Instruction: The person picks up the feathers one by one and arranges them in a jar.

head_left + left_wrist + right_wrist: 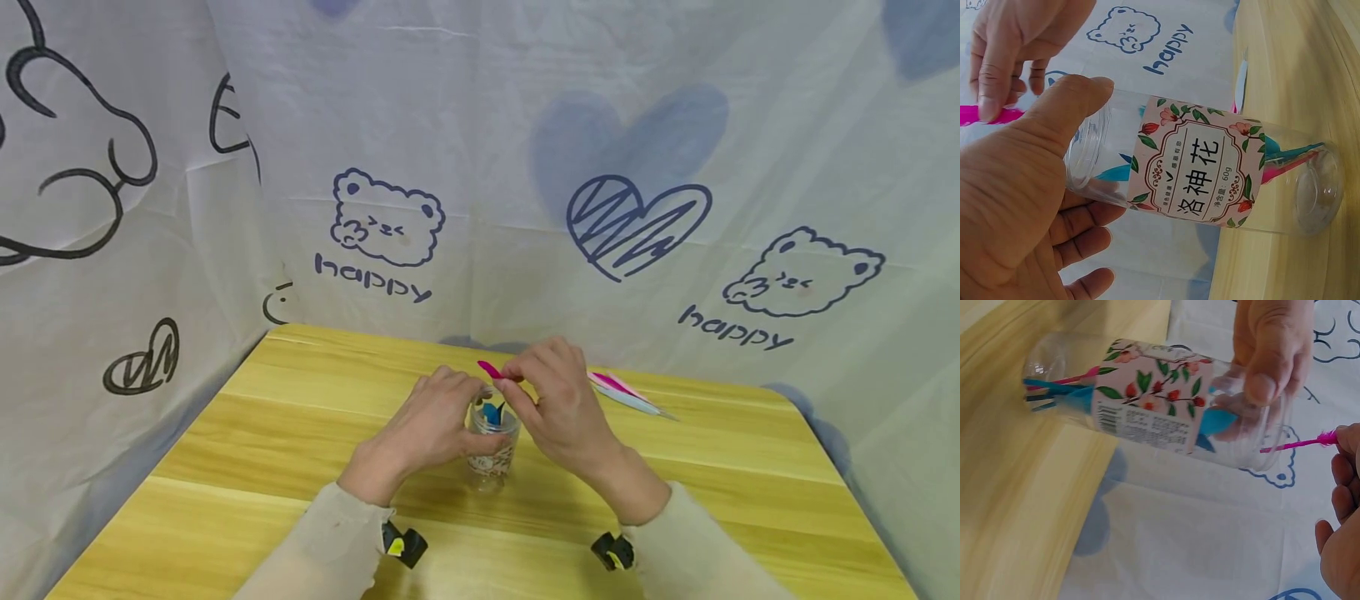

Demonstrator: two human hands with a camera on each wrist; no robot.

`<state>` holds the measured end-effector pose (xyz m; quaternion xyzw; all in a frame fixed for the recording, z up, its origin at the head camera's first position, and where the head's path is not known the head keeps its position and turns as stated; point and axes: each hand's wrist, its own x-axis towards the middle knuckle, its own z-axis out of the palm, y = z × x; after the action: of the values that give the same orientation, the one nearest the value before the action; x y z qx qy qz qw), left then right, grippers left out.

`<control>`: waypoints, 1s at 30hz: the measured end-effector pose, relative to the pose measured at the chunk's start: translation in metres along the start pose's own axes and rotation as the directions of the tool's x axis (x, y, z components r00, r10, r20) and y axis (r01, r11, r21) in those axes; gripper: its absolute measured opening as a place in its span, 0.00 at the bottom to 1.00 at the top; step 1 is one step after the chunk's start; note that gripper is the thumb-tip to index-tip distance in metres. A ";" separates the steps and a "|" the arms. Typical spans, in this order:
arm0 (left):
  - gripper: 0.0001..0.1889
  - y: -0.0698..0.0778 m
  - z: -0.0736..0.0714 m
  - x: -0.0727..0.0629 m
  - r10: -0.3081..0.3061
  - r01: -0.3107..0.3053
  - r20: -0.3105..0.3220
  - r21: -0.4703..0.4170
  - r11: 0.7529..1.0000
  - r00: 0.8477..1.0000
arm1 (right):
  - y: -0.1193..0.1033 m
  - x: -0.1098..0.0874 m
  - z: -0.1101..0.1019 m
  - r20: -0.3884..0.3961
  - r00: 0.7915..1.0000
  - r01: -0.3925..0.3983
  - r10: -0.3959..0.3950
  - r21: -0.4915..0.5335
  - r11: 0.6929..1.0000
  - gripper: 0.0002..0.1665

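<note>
White cloth (495, 108) behind reads "happy". Midway between the table's (285, 417) side edges, the left hand (438, 417) grips a clear jar (1197, 165) labelled "洛神花", "60g", blue feathers (492, 414) inside; the right hand (558, 404) pinches a pink feather (489, 368) at its mouth; loose feathers (628, 397) lie near the far edge.
</note>
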<state>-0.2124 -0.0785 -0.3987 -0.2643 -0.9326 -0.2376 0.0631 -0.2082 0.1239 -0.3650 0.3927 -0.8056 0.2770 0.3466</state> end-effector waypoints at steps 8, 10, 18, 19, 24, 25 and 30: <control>0.34 0.000 0.000 0.000 -0.005 0.005 0.004 0.004 1.000 1.000 | 0.008 -0.010 0.001 0.026 0.999 -0.029 0.031 -0.054 0.998 0.07; 0.34 0.000 0.000 0.000 -0.008 0.008 0.005 0.004 1.000 1.000 | 0.008 -0.012 0.001 0.035 0.998 -0.047 0.049 -0.065 0.997 0.08; 0.34 0.002 -0.001 -0.001 -0.013 0.013 0.010 0.006 1.000 1.000 | 0.012 -0.019 0.004 0.046 0.997 -0.052 0.056 -0.102 0.993 0.08; 0.34 0.002 0.000 0.000 -0.014 0.014 0.010 0.007 1.000 1.000 | 0.012 -0.020 0.004 0.049 0.997 -0.050 0.056 -0.108 0.993 0.08; 0.35 0.002 0.000 0.000 -0.015 0.015 0.012 0.008 1.000 1.000 | 0.013 -0.023 0.005 0.064 0.996 -0.052 0.060 -0.123 0.991 0.07; 0.35 0.002 -0.001 0.000 -0.016 0.016 0.012 0.008 1.000 1.000 | 0.013 -0.023 0.005 0.067 0.996 -0.052 0.061 -0.126 0.991 0.07; 0.35 0.002 -0.001 0.000 -0.018 0.018 0.015 0.003 1.000 1.000 | 0.014 -0.024 0.006 0.067 0.996 -0.041 0.050 -0.132 0.990 0.07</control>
<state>-0.2114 -0.0776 -0.3970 -0.2576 -0.9357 -0.2347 0.0544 -0.2109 0.1370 -0.3897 0.3602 -0.8425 0.2175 0.3365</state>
